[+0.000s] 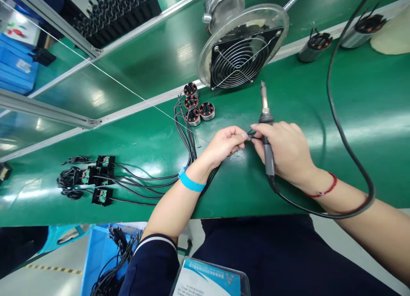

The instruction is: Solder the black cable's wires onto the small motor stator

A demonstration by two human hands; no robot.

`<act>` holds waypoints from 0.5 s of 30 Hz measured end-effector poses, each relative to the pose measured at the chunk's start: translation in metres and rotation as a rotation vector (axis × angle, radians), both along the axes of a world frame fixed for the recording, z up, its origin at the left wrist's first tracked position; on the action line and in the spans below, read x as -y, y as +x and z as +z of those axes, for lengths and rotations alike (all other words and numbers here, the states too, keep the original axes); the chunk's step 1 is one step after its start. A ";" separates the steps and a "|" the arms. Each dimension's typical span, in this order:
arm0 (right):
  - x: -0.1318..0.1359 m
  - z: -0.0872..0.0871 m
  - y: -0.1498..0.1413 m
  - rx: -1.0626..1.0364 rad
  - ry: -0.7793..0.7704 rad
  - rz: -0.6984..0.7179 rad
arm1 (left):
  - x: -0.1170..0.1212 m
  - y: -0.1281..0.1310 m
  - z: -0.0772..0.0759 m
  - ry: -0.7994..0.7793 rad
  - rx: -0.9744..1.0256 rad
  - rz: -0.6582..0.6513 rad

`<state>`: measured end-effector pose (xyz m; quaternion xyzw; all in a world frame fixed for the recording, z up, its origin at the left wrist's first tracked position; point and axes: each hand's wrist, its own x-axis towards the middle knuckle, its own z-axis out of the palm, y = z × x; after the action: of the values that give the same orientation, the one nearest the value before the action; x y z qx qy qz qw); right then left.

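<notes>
1. Left hand (226, 143) pinched thin black wire ends (250, 134), mid green bench mat (320, 95).
2. Right hand (286, 153) gripped grey-handled soldering iron (265, 116), long axis toward far edge, tip away.
3. Fingertips touching at wire.

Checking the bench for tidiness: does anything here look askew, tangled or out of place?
Mostly orderly. The black wires by the left hand lie in a loose tangle across the green mat, and the soldering iron in the right hand trails its cord in a wide loop. Nothing looks spilled or damaged.
</notes>
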<state>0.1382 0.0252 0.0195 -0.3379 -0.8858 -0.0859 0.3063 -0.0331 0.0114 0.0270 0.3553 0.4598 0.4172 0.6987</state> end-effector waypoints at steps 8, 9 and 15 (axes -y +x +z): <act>-0.002 0.008 0.001 -0.033 -0.006 0.069 | 0.000 0.002 0.002 -0.008 -0.042 0.016; -0.001 0.009 0.001 -0.025 -0.051 0.065 | 0.000 0.002 0.002 -0.012 -0.047 0.015; 0.000 0.004 0.002 -0.140 -0.177 0.058 | 0.000 0.002 0.006 -0.037 -0.044 0.037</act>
<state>0.1398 0.0249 0.0233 -0.3429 -0.8759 0.0254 0.3386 -0.0311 0.0116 0.0326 0.3430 0.4893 0.4133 0.6871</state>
